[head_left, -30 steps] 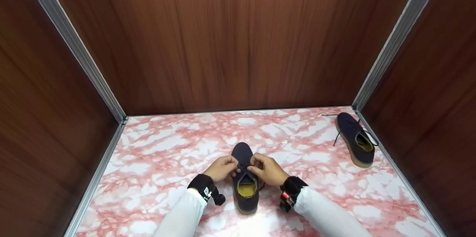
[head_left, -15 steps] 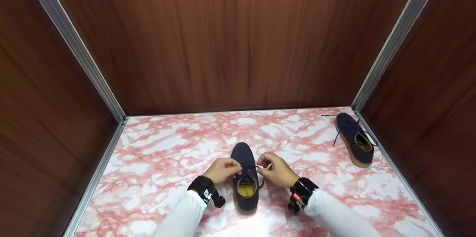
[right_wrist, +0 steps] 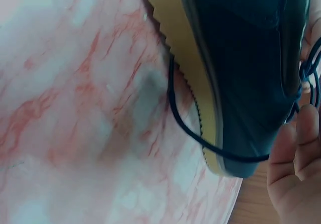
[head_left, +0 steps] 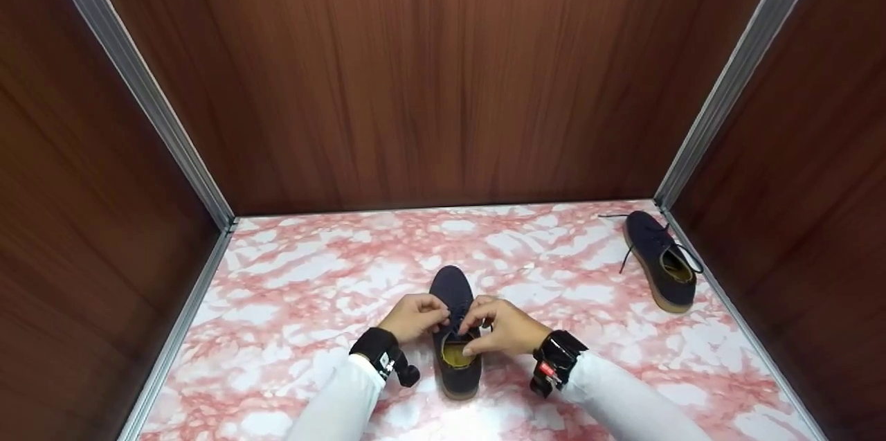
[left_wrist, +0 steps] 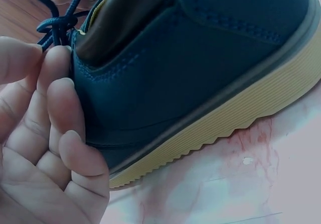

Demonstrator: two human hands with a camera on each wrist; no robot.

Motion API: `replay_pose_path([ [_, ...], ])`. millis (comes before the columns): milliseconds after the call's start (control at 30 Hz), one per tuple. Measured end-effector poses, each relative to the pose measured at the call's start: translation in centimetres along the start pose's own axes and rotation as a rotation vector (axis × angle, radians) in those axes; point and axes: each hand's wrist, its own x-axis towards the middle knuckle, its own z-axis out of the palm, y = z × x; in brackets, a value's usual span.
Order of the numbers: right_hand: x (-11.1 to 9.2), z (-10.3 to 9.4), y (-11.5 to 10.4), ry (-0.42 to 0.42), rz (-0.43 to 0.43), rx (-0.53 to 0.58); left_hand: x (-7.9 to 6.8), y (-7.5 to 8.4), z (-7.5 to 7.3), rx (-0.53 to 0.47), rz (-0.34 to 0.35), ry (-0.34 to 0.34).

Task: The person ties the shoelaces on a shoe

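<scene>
A dark blue lace-up shoe (head_left: 451, 285) with a yellow lining and tan ridged sole stands toe-forward between the hands. My left hand (head_left: 414, 318) pinches its dark shoelace (left_wrist: 56, 25) at the left of the lacing, thumb against forefinger, close to a knot. Over the shoe's opening reaches my right hand (head_left: 509, 329), its thumb and forefinger apart and fingers bent. In the right wrist view, a length of lace (right_wrist: 200, 142) hangs along the shoe's side and passes behind the right fingers (right_wrist: 283, 151). The right thumb is out of sight there.
A matching shoe (head_left: 661, 257) with loose laces sits at the far right, close to the side wall. Brown wood-grain panels (head_left: 429, 81) enclose the back and sides of the red-and-white marbled surface (head_left: 311, 275).
My right hand drew a lace out to the right, then came back left and nearer, over the shoe's opening, its thumb and forefinger parting. My left hand stays nearly still, pinching lace.
</scene>
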Motion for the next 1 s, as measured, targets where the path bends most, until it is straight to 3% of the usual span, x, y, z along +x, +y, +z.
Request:
replay_pose_path([
  [167, 0.54, 0.20, -0.20, -0.014, -0.026, -0.001, 0.10, 0.06, -0.04, -0.003, 0.000, 0.013],
  [400, 0.79, 0.47, -0.55, -0.009, 0.036, -0.024, 0.15, 0.14, -0.03, 0.008, 0.008, 0.013],
  [700, 0.82, 0.99, -0.38, 0.008, 0.027, -0.048, 0.10, 0.16, 0.02, -0.002, 0.002, 0.001],
  [1000, 0.50, 0.42, -0.15, 0.064, 0.101, 0.038, 0.03, -0.07, -0.09, -0.076, -0.003, 0.027],
])
